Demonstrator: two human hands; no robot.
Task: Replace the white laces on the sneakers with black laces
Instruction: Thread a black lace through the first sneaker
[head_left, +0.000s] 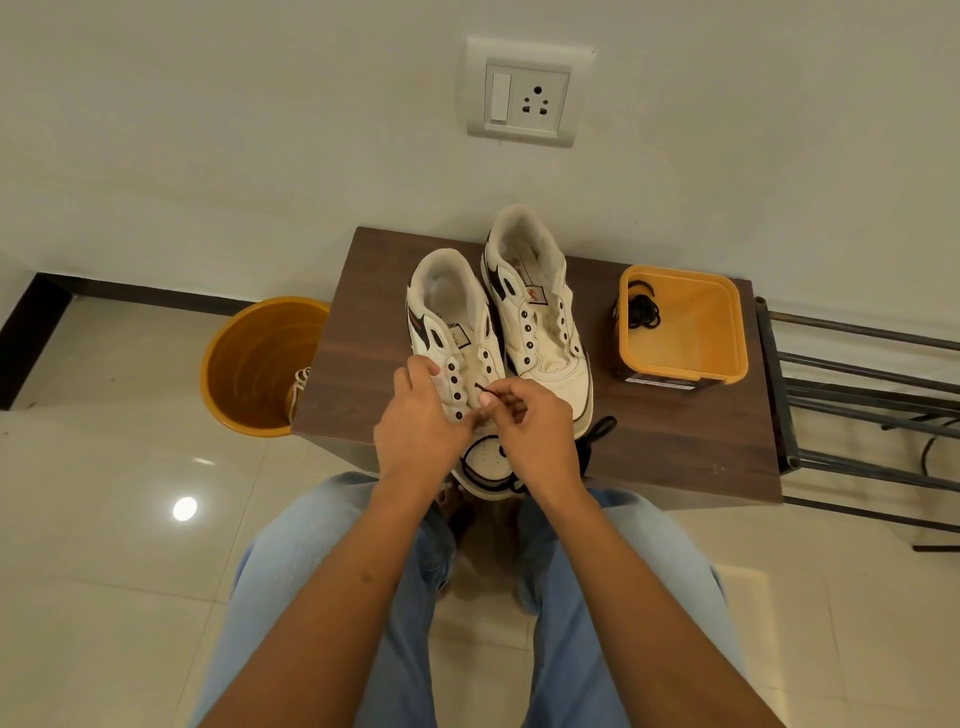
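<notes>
- Black lace (597, 434): tip pinched in right hand (524, 426), aimed at the lower eyelets of near sneaker (462, 343); slack trailing right across the table (675, 447).
- Left hand (421, 415): gripping the left eyelet flap, steadying the shoe.
- Step in hand, judged: first threading of the near sneaker. Next: tip fed squarely through one eyelet, then drawn through.
- Far sneaker (535, 306): laceless. Second black lace coiled in the yellow tub (727, 332), right.
- White lace (297, 389) in the bucket (223, 374), left.
</notes>
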